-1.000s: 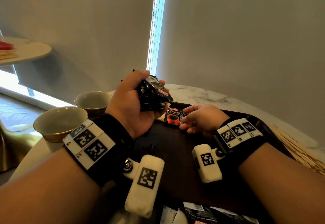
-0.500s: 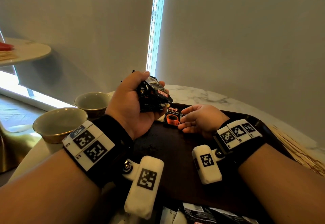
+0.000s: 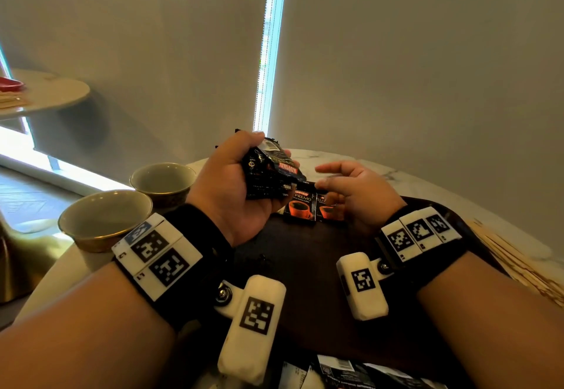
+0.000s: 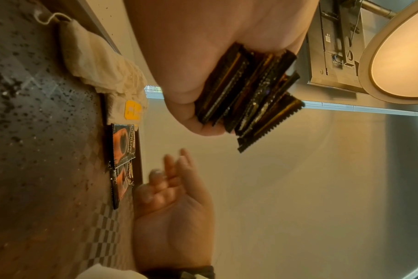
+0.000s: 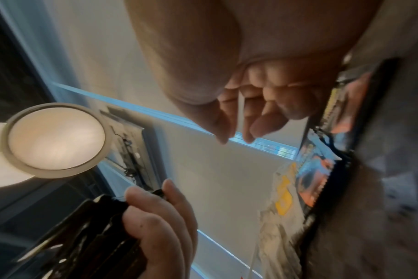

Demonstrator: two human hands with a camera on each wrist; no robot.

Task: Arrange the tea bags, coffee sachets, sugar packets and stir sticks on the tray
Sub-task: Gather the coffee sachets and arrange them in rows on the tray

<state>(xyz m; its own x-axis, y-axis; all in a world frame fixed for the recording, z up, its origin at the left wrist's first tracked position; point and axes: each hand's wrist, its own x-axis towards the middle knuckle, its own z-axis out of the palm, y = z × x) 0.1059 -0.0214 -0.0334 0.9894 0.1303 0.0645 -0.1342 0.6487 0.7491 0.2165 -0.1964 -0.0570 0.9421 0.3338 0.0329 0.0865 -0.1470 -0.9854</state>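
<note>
Pale roller blinds fill the whole top half of the head view, with a thin bright strip of window running down the middle. Below that is a round marble table (image 3: 381,172), and on it a dark brown tray (image 3: 305,266) that takes up the lower centre of the frame.

Two gold-rimmed cups (image 3: 105,220) sit at the left edge of the table, and a bundle of wooden stir sticks (image 3: 515,263) lies on the marble at the far right, off the tray. A few more packets (image 3: 338,373) poke in at the very bottom edge, too cut off to say what they are.

The left hand (image 3: 225,193) is raised over the tray's far end, fingers curled tight around a stack of black coffee sachets (image 3: 271,172); the left wrist view shows their crimped edges fanning out of the grip. The right hand (image 3: 357,193) hovers just to the right of it, fingers loosely spread and holding nothing, fingertips just above two sachets (image 3: 314,208) lying flat side by side along the tray's far rim, cup pictures facing up. I can't tell if it actually touches them.

In the left wrist view some tea bags (image 4: 100,62) with a yellow tag rest on the tray right next to those two sachets.
</note>
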